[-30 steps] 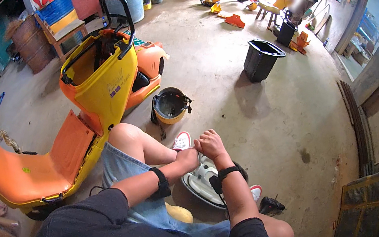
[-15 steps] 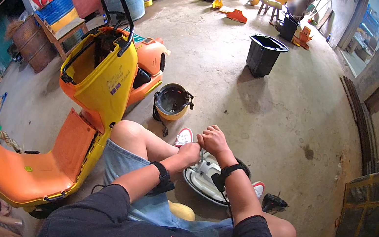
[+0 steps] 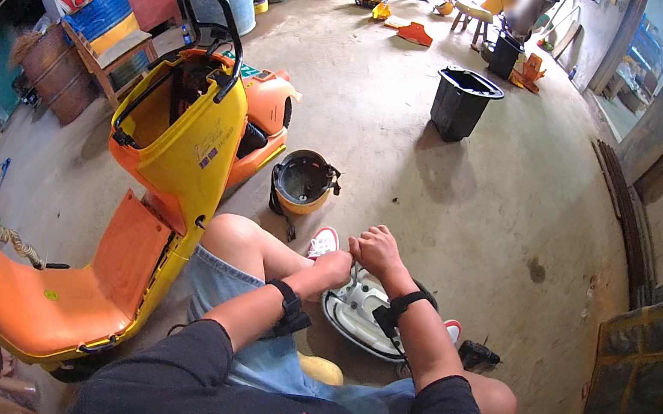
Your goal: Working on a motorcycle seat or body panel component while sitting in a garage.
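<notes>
A pale oval shell (image 3: 352, 304) with a dark rim, like an upturned scooter seat, lies on the floor between my legs. My left hand (image 3: 333, 269) is closed above its far edge, its fingers curled. Close against it, my right hand (image 3: 378, 249) is closed too, a little higher and farther right. A thin greyish piece shows just below the fingers; what they grip is mostly hidden. My right forearm covers part of the shell. Right of it a dark cordless drill (image 3: 478, 357) lies on the floor.
An orange and yellow scooter (image 3: 40, 295) stands at my left. An upturned yellow helmet (image 3: 304, 181) lies ahead, and a black bin (image 3: 461, 110) stands farther off. Loose orange panels (image 3: 414, 33) and a wooden stool (image 3: 473, 13) are at the back, near a person.
The whole view has shifted slightly. Both hands stay closed together above the pale shell; the right wrist looks slightly turned.
</notes>
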Demonstrator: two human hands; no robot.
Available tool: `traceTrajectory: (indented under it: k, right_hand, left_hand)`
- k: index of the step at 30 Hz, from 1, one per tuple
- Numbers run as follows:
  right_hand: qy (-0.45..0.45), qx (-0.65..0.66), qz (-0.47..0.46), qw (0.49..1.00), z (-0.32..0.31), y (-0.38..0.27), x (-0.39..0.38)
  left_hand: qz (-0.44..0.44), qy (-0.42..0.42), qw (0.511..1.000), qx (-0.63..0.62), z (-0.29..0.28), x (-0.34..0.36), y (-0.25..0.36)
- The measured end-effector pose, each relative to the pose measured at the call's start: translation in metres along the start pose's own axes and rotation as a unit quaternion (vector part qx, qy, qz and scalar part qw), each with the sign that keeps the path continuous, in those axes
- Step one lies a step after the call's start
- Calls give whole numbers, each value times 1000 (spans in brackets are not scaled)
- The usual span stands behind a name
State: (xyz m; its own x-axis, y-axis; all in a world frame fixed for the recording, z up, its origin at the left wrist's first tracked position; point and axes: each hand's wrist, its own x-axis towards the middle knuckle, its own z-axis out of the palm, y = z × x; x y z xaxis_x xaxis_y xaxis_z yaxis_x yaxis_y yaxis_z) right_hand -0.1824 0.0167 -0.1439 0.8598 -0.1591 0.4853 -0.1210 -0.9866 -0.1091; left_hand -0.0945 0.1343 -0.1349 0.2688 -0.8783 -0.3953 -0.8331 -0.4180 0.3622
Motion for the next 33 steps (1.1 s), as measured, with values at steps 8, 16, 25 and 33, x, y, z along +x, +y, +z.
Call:
traceTrajectory:
  k: [8,16,25,33]
  right_hand:
    - [-205,61,-161,964,-35,26,11]
    - [-194,35,-193,961,-18,25,12]
    - [-44,-46,-12,998,-4,2,-11]
    - [-71,-71,128,987,-11,-18,-30]
  left_hand:
    - [-45,-27,995,-86,2,-5,2]
    - [-115,50,992,-32,5,-6,1]
    - [25,163,979,123,1,21,-31]
    - [55,143,973,173,-1,40,-27]
